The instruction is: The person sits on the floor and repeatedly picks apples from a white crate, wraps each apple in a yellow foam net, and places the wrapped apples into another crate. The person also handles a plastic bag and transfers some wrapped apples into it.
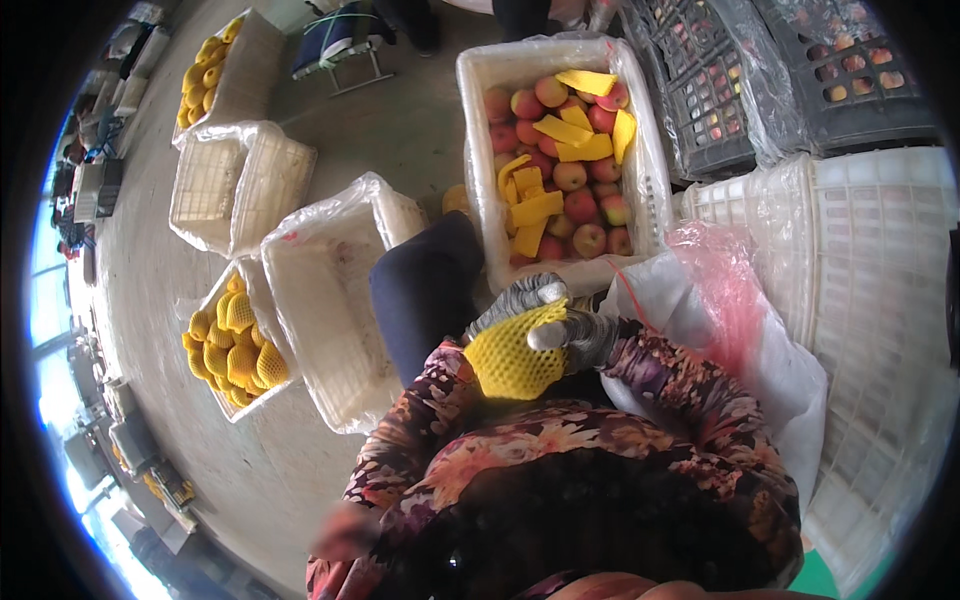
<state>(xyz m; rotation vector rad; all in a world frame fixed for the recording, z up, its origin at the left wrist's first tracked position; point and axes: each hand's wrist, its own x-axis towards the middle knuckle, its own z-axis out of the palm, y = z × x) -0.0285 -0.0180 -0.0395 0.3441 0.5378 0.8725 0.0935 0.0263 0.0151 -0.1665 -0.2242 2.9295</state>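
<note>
A yellow foam fruit net (pixel 517 358) is held close to my body, its mesh spread wide at the lower end. My left hand (pixel 517 302), in a grey knitted glove with pale fingertips, grips it from behind at the upper edge. My right hand (pixel 581 337), gloved the same way, pinches its right side with the thumb across the front. Whether an apple sits inside the net cannot be seen. Just beyond my hands stands a white plastic crate (pixel 658 172) lined with clear film. It holds many red and yellow apples (pixel 580 204), with flat yellow foam nets (pixel 536 208) lying over them.
On my left stand a film-lined white crate (pixel 322 300) and a crate of net-wrapped fruit (pixel 236 356). More white crates (pixel 206 184) are beyond. Black crates of apples (pixel 697 90) stand far right. A white sack (pixel 780 405) and pink plastic film (pixel 712 285) lie beside me.
</note>
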